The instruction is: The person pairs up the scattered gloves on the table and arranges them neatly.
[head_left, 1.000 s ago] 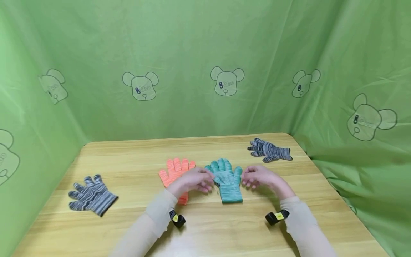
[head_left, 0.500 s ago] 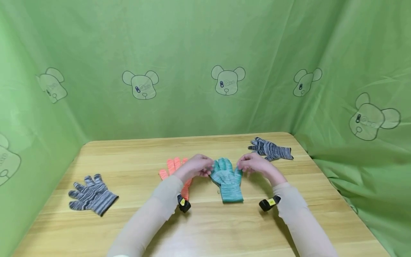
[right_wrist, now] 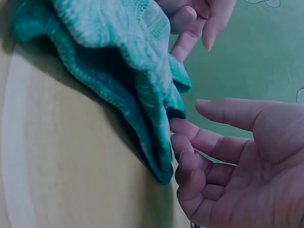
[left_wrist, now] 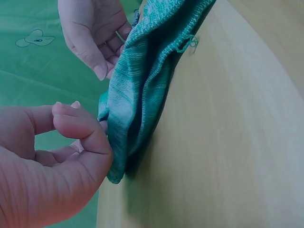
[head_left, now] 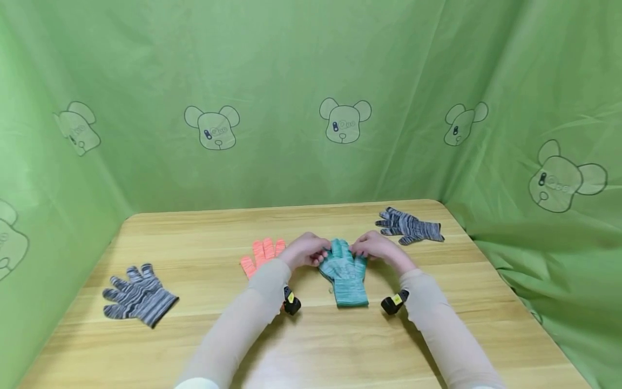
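Observation:
A teal knit glove (head_left: 347, 274) lies fingers-away, cuff toward me, at the middle of the table. In both wrist views its fabric shows two layers with a dark gap between them. My left hand (head_left: 307, 250) is at the left side of its fingers; in the left wrist view, curled fingers (left_wrist: 92, 137) press close against the glove edge, and I cannot tell whether they pinch it. From the other side my right hand (head_left: 380, 249) reaches the glove's right fingers. Its index fingertip touches the fabric in the right wrist view, with the thumb (right_wrist: 228, 113) held apart.
A coral glove (head_left: 262, 253) lies left of the teal one, partly covered by my left arm. One grey striped glove (head_left: 138, 296) is at the far left, another (head_left: 410, 227) at the back right. Green curtains (head_left: 272, 81) enclose the wooden table (head_left: 330, 351).
Both hands have moved up from the sides of the teal glove to its fingers and come closer together. The glove's left fingers have shifted slightly inward; the other gloves have stayed put.

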{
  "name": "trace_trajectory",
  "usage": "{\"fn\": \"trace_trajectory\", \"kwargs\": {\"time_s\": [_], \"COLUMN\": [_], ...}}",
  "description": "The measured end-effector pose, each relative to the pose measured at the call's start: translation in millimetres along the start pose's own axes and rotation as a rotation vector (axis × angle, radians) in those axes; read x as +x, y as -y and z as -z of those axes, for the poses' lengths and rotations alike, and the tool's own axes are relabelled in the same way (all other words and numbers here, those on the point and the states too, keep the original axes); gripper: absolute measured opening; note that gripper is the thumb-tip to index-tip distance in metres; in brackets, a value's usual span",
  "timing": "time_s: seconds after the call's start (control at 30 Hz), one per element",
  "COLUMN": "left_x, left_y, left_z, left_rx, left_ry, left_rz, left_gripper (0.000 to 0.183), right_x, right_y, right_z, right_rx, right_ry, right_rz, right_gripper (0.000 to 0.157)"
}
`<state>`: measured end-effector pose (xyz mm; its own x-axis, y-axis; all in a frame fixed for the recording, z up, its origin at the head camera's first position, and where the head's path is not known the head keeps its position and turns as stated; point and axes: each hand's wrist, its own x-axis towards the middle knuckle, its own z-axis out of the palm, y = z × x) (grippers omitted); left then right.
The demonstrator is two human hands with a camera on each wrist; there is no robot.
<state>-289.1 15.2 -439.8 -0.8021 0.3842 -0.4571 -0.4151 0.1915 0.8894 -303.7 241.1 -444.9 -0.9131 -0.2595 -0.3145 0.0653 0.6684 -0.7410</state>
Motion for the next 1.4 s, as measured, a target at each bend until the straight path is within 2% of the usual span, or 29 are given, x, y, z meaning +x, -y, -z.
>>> {"fn": "trace_trajectory", "kwargs": {"time_s": [0.23, 0.37, 0.53, 0.67, 0.93, 1.03, 1.13, 1.23, 1.4], "left_x": [7.0, 9.5, 11.1, 12.7, 16.3, 20.6, 24.8, 27.6, 35.2], "left_y": [2.2, 4.5, 6.1, 5.3, -1.0, -1.8, -0.7, 0.2, -1.7], "left_z": [-4.9, -6.6, -5.9, -4.7, -3.1, -3.4, -6.2, -10.2, -11.2], "left_rx": [-0.006, 0.008, -0.001, -0.014, 0.023, 0.054, 0.099, 0.169, 0.294], "left_ry": [-0.018, -0.043, -0.069, -0.079, -0.113, -0.116, -0.142, -0.199, -0.248], "left_rz": [0.019, -0.005, -0.046, -0.070, -0.077, -0.059, -0.047, -0.041, 0.001], "left_gripper": [0.020, 0.021, 0.012, 0.017, 0.018, 0.009, 0.022, 0.034, 0.035], "right_x": [3, 5, 5, 2, 5, 7, 8, 9, 10], "right_y": [0, -1, 0, 3, 4, 2, 2, 2, 2], "right_z": [-4.7, -6.7, -8.4, -7.6, -7.2, -7.7, -8.8, -9.8, -11.1], "right_rx": [0.018, 0.014, 0.015, 0.015, -0.005, -0.005, -0.012, -0.018, -0.032], "right_ry": [-0.026, -0.037, -0.040, -0.047, -0.048, -0.050, -0.052, -0.053, -0.073], "right_rz": [-0.032, -0.034, -0.029, -0.020, -0.027, -0.031, -0.028, -0.023, -0.020], "right_gripper": [0.023, 0.018, 0.017, 0.017, 0.017, 0.016, 0.016, 0.016, 0.016]}}
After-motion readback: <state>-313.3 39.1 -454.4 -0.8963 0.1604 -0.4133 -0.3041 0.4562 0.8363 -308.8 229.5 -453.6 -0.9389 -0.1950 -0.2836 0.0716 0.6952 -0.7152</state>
